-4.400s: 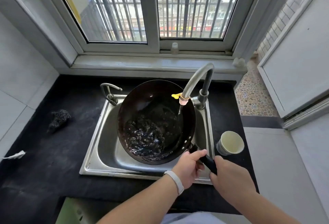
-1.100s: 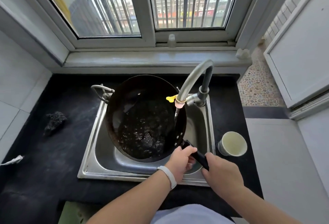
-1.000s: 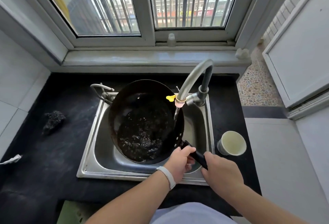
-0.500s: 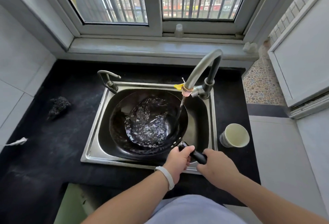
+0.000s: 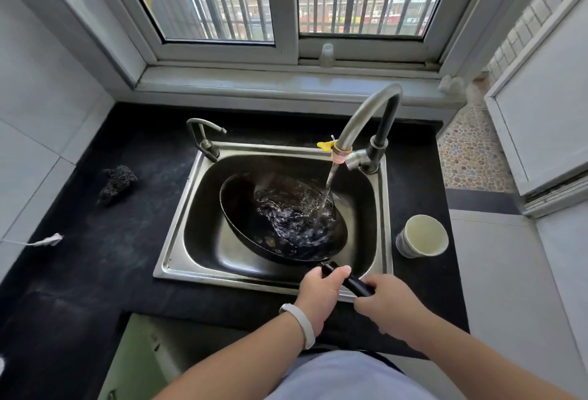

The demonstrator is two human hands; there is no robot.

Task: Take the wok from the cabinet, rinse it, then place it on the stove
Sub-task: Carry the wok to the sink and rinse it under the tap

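Near sink rim, left hand (image 5: pixel 321 291): fingers wrapped round the wok's handle (image 5: pixel 348 282), thumb on top, at the end next to the bowl; a white wristband (image 5: pixel 302 325) sits on the wrist.
Right hand (image 5: pixel 389 307): curled round the handle's near-right end, just beside the left hand, with a short bare stretch of handle between them.
Handle axis: runs from near right, under the right hand, to far left, meeting the bowl above the near edge of the sink (image 5: pixel 178 224).
Wok (image 5: pixel 241 208): inside the basin, far and left of both hands; it looks tilted, with water pooled toward its right side. Whether its base touches the basin cannot be told.
Water stream (image 5: pixel 326 196): falls from the faucet (image 5: pixel 366 113) into the right part of the bowl.
Nearer hand: the left is closer to the bowl and probably carries the weight; the right steers from the end.
Coming move, as a judgement: rinsing is under way; emptying calls for a roll about the handle's axis, then a lift back toward the body.
Stove: not in view, so the carrying direction cannot be told.
Neighbours: a cup (image 5: pixel 421 235) stands on the counter (image 5: pixel 95 256) just right of the sink; a scrubber (image 5: pixel 116 180) lies well apart on the left.
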